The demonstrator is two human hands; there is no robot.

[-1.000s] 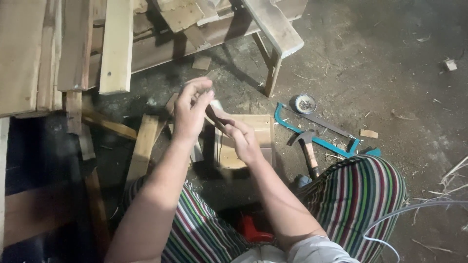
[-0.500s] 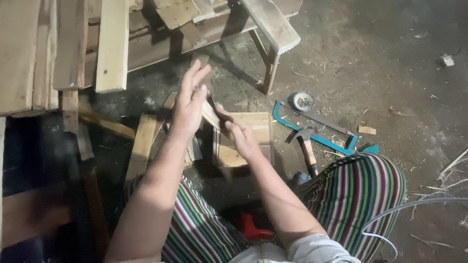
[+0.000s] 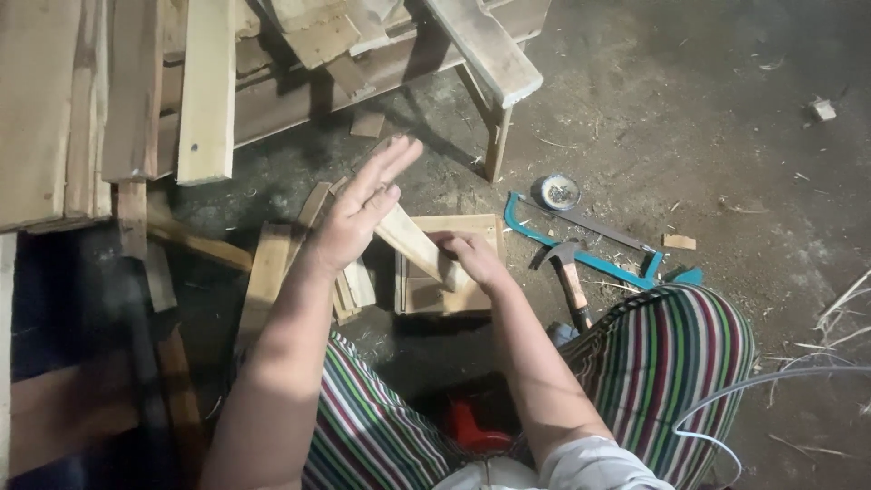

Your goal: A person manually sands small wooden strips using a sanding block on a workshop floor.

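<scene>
We saw one pale, flat wood strip [image 3: 413, 243] slanting over a square wooden frame [image 3: 454, 272] on the floor. The right hand [image 3: 472, 259] gripped its lower end; the left hand [image 3: 358, 213] lay flat, fingers spread, against it. One hammer [image 3: 570, 272] and one blue hacksaw [image 3: 590, 245] lay nearby.

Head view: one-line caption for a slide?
Seated person's right hand grips a short wooden strip over a small wooden frame, left hand open against it; hacksaw and hammer alongside.

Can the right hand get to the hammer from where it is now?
Probably yes: the right hand holds a wooden strip, but the hammer lies just beside it on open floor, with nothing between.
</scene>
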